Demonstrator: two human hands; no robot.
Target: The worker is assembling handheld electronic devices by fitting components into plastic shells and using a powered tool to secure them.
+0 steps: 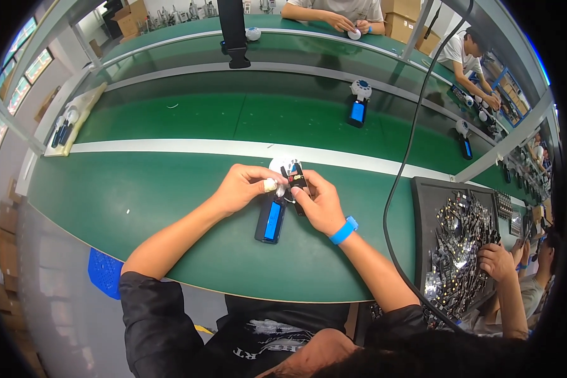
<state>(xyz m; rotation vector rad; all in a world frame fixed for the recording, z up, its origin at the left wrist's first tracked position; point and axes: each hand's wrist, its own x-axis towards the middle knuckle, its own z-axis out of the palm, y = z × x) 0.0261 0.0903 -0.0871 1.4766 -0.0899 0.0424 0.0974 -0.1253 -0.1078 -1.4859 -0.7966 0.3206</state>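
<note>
In front of me, on the green bench, lies a handheld device with a white round head [278, 164] and a dark handle bearing a blue panel [271, 222]. My right hand [322, 205] is closed on a small black plastic part [297, 181] beside the device's head. My left hand [238, 188] pinches at the device's neck, thumb and forefinger together; what lies between them is too small to make out. A white wrap [270, 184] covers one left fingertip. The fingertips of both hands nearly meet.
A black tray [424, 217] piled with small dark parts stands at right, a co-worker's hand [496, 261] over it. A black cable [412, 132] hangs across the right side. Similar devices [358, 104] lie on the green surface beyond the white strip. More lie on a pale pad [75, 120] far left.
</note>
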